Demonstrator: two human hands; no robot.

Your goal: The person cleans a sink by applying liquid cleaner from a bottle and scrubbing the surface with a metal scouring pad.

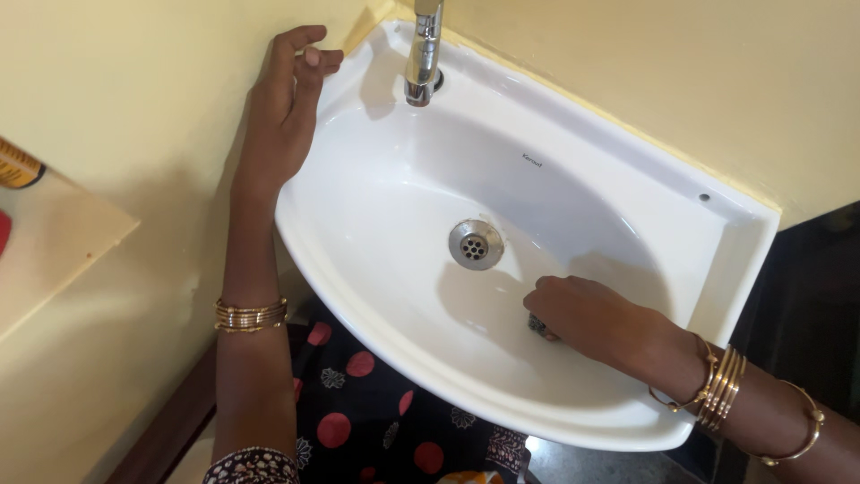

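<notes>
A white wall-mounted sink (627, 206) fills the middle of the view, with a round metal drain (475, 244) in its bowl and a chrome tap (423, 49) at the back. My right hand (587, 314) is inside the bowl, just right of the drain, closed around a small dark scrubber (537, 326) that is pressed to the basin; most of the scrubber is hidden under the fingers. My left hand (287, 103) rests flat on the sink's left rim by the wall, fingers spread. Both wrists wear gold bangles.
Yellow walls meet in the corner behind the sink. A pale shelf (54, 242) juts out at the left with part of a striped object (16, 166) on it. Below the sink is dark fabric with red dots (376, 403).
</notes>
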